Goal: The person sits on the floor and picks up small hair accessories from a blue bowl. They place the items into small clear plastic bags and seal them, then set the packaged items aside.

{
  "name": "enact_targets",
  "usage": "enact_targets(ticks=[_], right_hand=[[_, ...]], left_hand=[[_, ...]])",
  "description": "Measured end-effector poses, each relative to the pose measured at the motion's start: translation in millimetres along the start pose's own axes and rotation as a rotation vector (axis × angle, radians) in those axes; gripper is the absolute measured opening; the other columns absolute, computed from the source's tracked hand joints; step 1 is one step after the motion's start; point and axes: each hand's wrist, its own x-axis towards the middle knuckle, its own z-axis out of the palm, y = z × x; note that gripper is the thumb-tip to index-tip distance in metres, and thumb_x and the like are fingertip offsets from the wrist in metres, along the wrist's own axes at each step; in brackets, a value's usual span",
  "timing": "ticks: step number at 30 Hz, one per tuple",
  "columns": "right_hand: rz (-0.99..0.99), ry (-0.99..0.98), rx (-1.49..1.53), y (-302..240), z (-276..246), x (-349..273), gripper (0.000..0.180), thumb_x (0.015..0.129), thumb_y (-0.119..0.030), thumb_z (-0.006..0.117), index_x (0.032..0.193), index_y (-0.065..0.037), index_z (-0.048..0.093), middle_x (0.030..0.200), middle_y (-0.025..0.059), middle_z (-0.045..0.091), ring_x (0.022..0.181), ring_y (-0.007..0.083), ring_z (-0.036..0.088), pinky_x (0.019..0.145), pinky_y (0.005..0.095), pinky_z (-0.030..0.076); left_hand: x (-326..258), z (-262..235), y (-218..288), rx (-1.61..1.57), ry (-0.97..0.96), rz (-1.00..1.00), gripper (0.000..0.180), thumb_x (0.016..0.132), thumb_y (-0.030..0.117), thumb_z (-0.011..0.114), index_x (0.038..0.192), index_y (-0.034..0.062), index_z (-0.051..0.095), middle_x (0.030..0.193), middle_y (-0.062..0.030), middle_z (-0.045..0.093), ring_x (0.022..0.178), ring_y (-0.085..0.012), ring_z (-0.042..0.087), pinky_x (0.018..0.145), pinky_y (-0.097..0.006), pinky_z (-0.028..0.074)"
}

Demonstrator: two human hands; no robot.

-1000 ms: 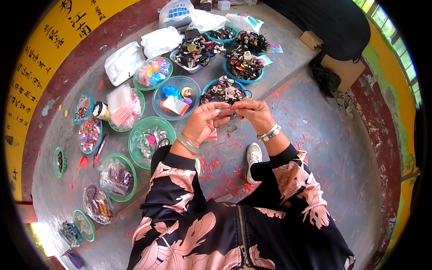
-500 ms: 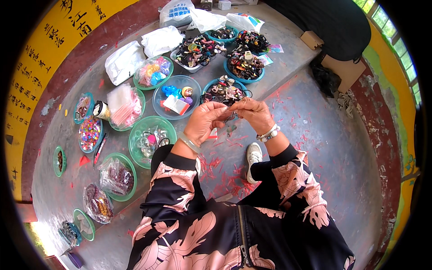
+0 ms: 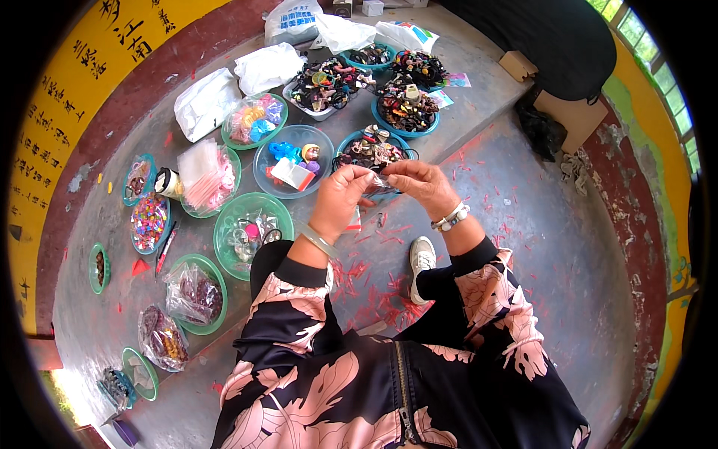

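Small shiny translucent piece (image 3: 380, 181), too small to identify, held between the two hands, seen at the near edge of a blue bowl (image 3: 342, 143) of dark bands. Left hand (image 3: 341, 199) and right hand (image 3: 428, 191) each pinch it, thumb against forefinger. Farther out: clear bowl (image 3: 305, 135) to the left, red scraps (image 3: 396, 293) on the floor (image 3: 523, 314) below.

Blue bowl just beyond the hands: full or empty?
Full: a mostly dark heap covers what shows inside the blue bowl. The left hand and right hand partly hide its near side.
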Motion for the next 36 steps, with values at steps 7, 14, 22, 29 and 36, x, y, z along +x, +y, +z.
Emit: enact_targets(ticks=[7, 14, 22, 29, 36], right_hand=[[-0.01, 0.087, 0.029, 14.4, 1.7, 3.7, 0.015, 0.075, -0.007, 0.068, 0.087, 0.002, 0.065, 0.078, 0.0029, 0.063, 0.07, 0.0096, 0.056, 0.065, 0.0223, 0.044], [-0.075, 0.082, -0.027, 5.3, 4.6, -0.4, 0.011, 0.075, -0.006, 0.067, 0.082, 0.002, 0.066, 0.075, 0.0023, 0.06, 0.069, 0.0096, 0.055, 0.062, 0.0224, 0.044], [-0.156, 0.049, -0.135, 7.8, 2.8, -0.2, 0.01, 0.076, -0.007, 0.066, 0.081, 0.002, 0.065, 0.073, 0.0019, 0.059, 0.069, 0.0087, 0.053, 0.06, 0.022, 0.043], [-0.098, 0.068, -0.127, 2.3, -0.4, 0.1, 0.011, 0.075, -0.006, 0.067, 0.082, 0.002, 0.066, 0.073, 0.0037, 0.061, 0.067, 0.0086, 0.055, 0.059, 0.0214, 0.045], [0.036, 0.053, -0.117, -10.3, -4.2, -2.7, 0.015, 0.075, -0.009, 0.067, 0.084, 0.002, 0.066, 0.075, 0.0041, 0.063, 0.067, 0.0083, 0.056, 0.059, 0.0215, 0.045]], left_hand=[[-1.9, 5.1, 2.1, -0.118, -0.002, 0.001, 0.023, 0.086, 0.02, 0.056, 0.097, -0.0004, 0.055, 0.088, -0.0077, 0.063, 0.077, -0.0116, 0.061, 0.056, -0.023, 0.052], [-0.3, -1.4, 1.9, -0.057, -0.077, -0.057, 0.022, 0.08, 0.018, 0.064, 0.095, 0.0024, 0.057, 0.087, -0.0044, 0.063, 0.067, -0.0062, 0.056, 0.048, -0.018, 0.044], [-1.9, 2.6, 4.2, -0.027, 0.0, -0.061, 0.013, 0.077, 0.013, 0.067, 0.079, 0.0014, 0.063, 0.071, -0.0017, 0.062, 0.048, -0.0039, 0.049, 0.042, -0.017, 0.038], [-0.9, 0.8, 6.6, -0.004, 0.005, -0.041, 0.013, 0.079, 0.014, 0.064, 0.08, 0.001, 0.064, 0.071, -0.0029, 0.064, 0.046, -0.0039, 0.048, 0.041, -0.017, 0.038], [-0.9, -1.7, 6.3, -0.032, -0.015, -0.058, 0.014, 0.08, 0.015, 0.063, 0.081, 0.0005, 0.064, 0.073, -0.004, 0.064, 0.047, -0.0037, 0.049, 0.041, -0.017, 0.039]])
